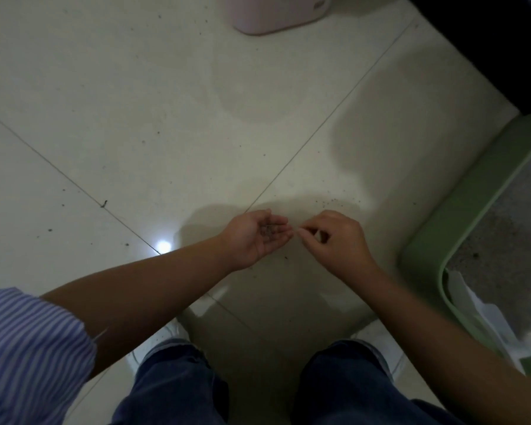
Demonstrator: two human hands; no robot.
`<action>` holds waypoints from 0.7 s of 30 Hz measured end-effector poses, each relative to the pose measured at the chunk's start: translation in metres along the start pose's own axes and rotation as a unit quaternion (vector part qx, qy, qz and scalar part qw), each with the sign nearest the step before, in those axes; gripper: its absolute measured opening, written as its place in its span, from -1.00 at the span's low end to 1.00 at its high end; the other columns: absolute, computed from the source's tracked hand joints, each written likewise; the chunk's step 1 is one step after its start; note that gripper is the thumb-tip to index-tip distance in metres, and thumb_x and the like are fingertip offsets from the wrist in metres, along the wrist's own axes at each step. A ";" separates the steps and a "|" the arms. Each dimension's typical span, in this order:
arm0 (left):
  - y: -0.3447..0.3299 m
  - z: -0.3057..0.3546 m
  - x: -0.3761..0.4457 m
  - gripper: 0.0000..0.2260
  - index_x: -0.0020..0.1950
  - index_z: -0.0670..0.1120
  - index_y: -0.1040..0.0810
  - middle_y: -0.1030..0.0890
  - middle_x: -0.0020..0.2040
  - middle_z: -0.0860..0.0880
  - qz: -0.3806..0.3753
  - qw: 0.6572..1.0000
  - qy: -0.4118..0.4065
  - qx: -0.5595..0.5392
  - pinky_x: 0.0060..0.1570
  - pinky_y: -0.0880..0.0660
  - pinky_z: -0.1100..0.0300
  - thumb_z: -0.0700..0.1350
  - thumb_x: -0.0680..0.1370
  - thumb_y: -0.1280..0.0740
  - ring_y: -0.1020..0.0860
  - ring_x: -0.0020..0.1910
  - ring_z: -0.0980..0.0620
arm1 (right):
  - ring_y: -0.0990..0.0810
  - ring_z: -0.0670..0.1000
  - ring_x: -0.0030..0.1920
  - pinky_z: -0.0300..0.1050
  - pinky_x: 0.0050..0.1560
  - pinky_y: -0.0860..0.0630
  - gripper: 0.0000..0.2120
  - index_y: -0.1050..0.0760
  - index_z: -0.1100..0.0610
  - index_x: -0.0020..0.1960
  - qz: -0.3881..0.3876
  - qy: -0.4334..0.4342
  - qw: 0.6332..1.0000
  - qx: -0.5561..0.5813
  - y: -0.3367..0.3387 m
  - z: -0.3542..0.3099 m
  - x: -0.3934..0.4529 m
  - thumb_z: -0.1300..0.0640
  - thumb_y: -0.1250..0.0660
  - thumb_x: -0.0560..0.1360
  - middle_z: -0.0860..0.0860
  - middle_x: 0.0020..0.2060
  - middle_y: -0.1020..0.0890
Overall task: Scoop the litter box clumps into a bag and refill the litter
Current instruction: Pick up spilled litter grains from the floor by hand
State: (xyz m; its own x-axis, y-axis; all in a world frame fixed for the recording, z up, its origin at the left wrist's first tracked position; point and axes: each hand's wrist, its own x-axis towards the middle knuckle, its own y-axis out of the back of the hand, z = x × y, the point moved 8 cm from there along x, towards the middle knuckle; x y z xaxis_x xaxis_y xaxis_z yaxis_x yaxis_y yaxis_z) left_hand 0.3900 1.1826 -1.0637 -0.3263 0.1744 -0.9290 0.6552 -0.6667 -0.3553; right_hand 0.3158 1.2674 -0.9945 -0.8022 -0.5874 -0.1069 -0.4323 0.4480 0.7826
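My left hand [259,236] is turned palm up and cupped, fingers relaxed and slightly bent, not closed. A small pile of dark litter grains [269,230] rests in the hollow of the palm. My right hand [334,240] is just beside the left hand, on the side nearer the litter box [460,228]. Its back faces up and its fingers are curled, with thumb and forefinger drawn together at the tip, almost touching the left fingertips. Whether a grain is pinched between them I cannot tell; it is too small to see.

The litter box is green, with a raised rim, and stands on the tiled floor [135,102] to the right of both hands, near but apart from them. Grey litter [500,250] fills its interior. A white bag or liner [485,314] lies over its near corner. Loose grains [328,202] are scattered on the floor between the hands and the litter box. A pink container [276,16] stands well beyond the litter box, at the far edge of the view
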 end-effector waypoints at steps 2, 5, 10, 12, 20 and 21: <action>0.006 0.003 0.001 -0.63 -0.23 -0.27 -0.47 -0.58 -0.53 -0.09 0.010 1.000 0.002 0.005 -0.42 -0.55 0.30 -0.13 0.64 -0.03 -0.55 -0.35 -0.01 | -0.48 -0.03 -0.35 -0.25 -0.28 -0.33 -0.79 -0.61 0.29 -0.35 0.023 -0.051 0.998 -0.022 0.008 0.028 0.000 0.18 -0.28 0.32 0.15 -0.47 -0.58; 0.014 0.005 0.002 -0.64 -0.22 -0.28 -0.46 -0.57 -0.54 -0.09 0.019 1.000 0.005 0.008 -0.44 -0.55 0.30 -0.13 0.64 -0.03 -0.55 -0.32 -0.02 | -0.56 0.20 -0.06 -0.18 -0.05 -0.38 -0.80 -0.61 0.35 -0.04 -0.043 -0.158 0.983 -0.088 -0.002 0.075 -0.007 0.25 -0.35 0.41 0.26 -0.14 -0.60; 0.021 0.004 0.004 -0.64 -0.22 -0.27 -0.46 -0.58 -0.54 -0.09 0.029 0.999 0.010 0.018 -0.44 -0.55 0.30 -0.13 0.64 -0.03 -0.57 -0.36 -0.02 | -0.62 0.24 -0.20 -0.13 -0.14 -0.55 -0.81 -0.62 0.40 -0.11 -0.045 -0.100 0.987 -0.116 -0.015 0.073 -0.013 0.36 -0.43 0.29 0.27 -0.23 -0.60; 0.021 0.003 0.005 -0.64 -0.22 -0.28 -0.47 -0.58 -0.53 -0.09 0.025 0.999 0.012 0.018 -0.44 -0.55 0.29 -0.13 0.64 -0.03 -0.60 -0.49 0.02 | -0.63 0.17 -0.36 -0.26 -0.33 -0.51 -0.87 -0.63 0.35 -0.24 -0.018 -0.066 0.988 -0.139 -0.017 0.067 -0.011 0.31 -0.38 0.24 0.21 -0.36 -0.61; 0.018 0.009 0.006 -0.64 -0.23 -0.28 -0.47 -0.58 -0.48 -0.13 0.027 0.999 0.003 0.018 -0.43 -0.56 0.28 -0.12 0.63 -0.06 -0.59 -0.41 -0.02 | -0.49 0.12 -0.58 -0.34 -0.56 -0.39 -0.75 -0.47 0.27 -0.49 -0.103 -0.009 0.973 -0.209 -0.032 0.057 -0.005 0.48 -0.49 -0.01 0.16 -0.54 -0.50; 0.018 0.009 0.007 -0.64 -0.23 -0.28 -0.47 -0.58 -0.43 -0.14 0.029 0.999 0.002 0.019 -0.43 -0.56 0.28 -0.11 0.63 -0.06 -0.57 -0.37 -0.03 | -0.49 0.12 -0.58 -0.33 -0.57 -0.39 -0.69 -0.47 0.27 -0.48 -0.114 -0.015 0.973 -0.202 -0.033 0.058 -0.006 0.50 -0.52 -0.08 0.16 -0.54 -0.50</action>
State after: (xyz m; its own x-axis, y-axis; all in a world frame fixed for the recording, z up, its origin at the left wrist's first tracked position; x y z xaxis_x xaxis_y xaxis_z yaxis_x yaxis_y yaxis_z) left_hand 0.3933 1.1652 -1.0752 -0.2858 0.1371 -0.9484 0.6466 -0.7029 -0.2965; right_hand 0.3111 1.2949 -1.0550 -0.7184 -0.6180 -0.3192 -0.4081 0.0028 0.9129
